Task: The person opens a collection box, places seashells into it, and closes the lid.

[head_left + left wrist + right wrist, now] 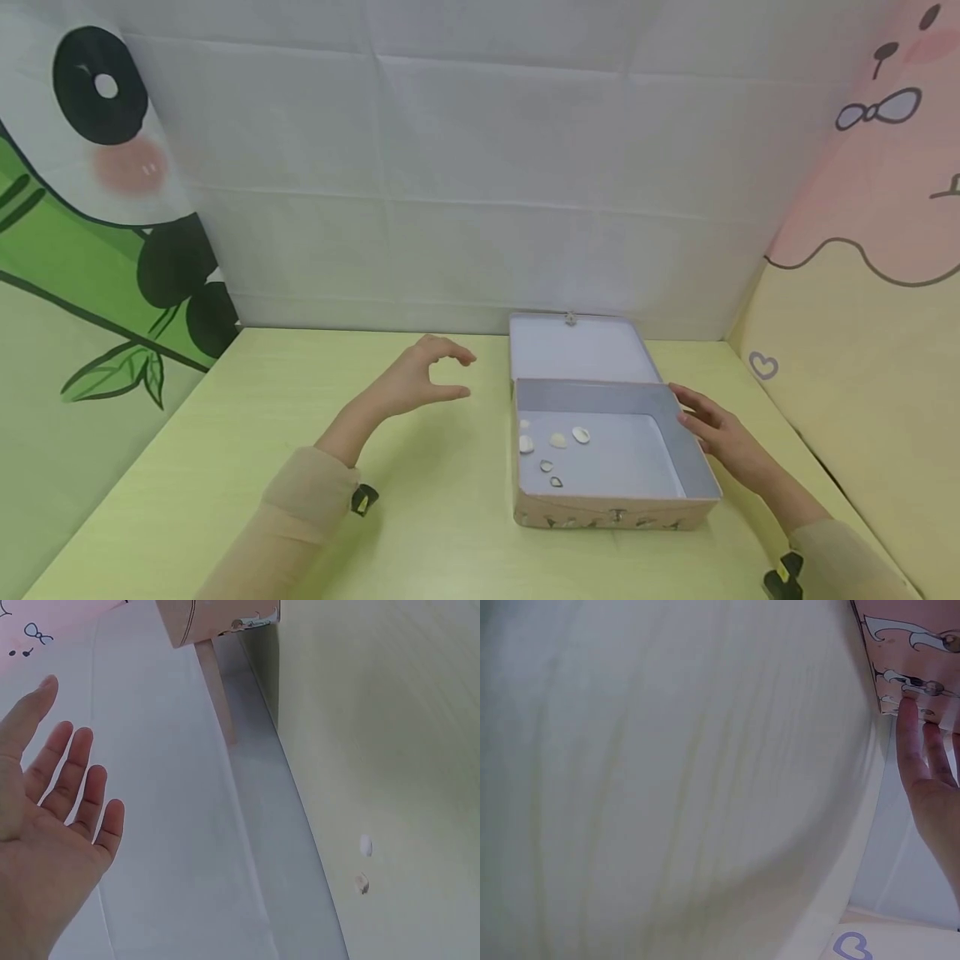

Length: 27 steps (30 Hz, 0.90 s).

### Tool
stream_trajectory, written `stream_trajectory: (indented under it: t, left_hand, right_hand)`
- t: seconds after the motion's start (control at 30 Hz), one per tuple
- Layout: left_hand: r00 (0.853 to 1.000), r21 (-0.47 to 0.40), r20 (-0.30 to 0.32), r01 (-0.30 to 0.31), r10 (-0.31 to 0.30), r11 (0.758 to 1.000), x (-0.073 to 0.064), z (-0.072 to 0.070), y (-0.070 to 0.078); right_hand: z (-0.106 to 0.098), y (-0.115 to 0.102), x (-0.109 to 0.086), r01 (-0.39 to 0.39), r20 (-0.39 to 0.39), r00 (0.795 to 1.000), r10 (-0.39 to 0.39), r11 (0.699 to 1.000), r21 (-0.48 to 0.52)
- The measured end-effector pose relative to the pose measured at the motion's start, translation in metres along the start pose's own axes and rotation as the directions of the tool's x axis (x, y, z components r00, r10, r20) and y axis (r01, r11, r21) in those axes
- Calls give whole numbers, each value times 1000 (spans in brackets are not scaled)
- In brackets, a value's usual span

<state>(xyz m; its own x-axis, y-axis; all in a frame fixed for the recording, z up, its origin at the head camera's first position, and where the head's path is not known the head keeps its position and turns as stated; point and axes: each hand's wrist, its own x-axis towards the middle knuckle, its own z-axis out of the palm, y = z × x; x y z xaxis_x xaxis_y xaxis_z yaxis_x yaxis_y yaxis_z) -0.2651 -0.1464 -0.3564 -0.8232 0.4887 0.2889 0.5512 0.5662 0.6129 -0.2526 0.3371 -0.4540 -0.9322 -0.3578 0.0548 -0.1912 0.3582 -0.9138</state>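
Observation:
An open tin case (617, 512) with a pale lining stands on the table, its lid (581, 348) laid back. Several small shells (581, 435) lie toward the left of its floor. My left hand (411, 379) hovers left of the case, thumb and fingers apart and holding nothing. Its palm and spread fingers (79, 776) show in the left wrist view. My right hand (723, 435) rests against the case's right wall, fingertips near the rim. In the right wrist view its extended fingers (909, 742) touch the patterned side (915, 656).
Two small pale shells (366, 845) lie on the tabletop in the left wrist view. A white cloth (480, 167) hangs behind the table (435, 533). Printed panels with cartoon animals flank it; the right one (847, 350) stands close to my right arm.

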Motion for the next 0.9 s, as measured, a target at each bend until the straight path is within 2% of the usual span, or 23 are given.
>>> stream_trajectory:
  t: [0.5,0.9]
  left_hand:
    - [997,37,-75,20,-17,999,-13,-20,-37]
    - [991,79,-102,98,-90,992,-22,-27,-75]
  right_hand:
    - [-1,4,2,1,-6,1000,-1,1000,-15]
    - [-1,5,1,-3,-11,1000,2,1000,-23]
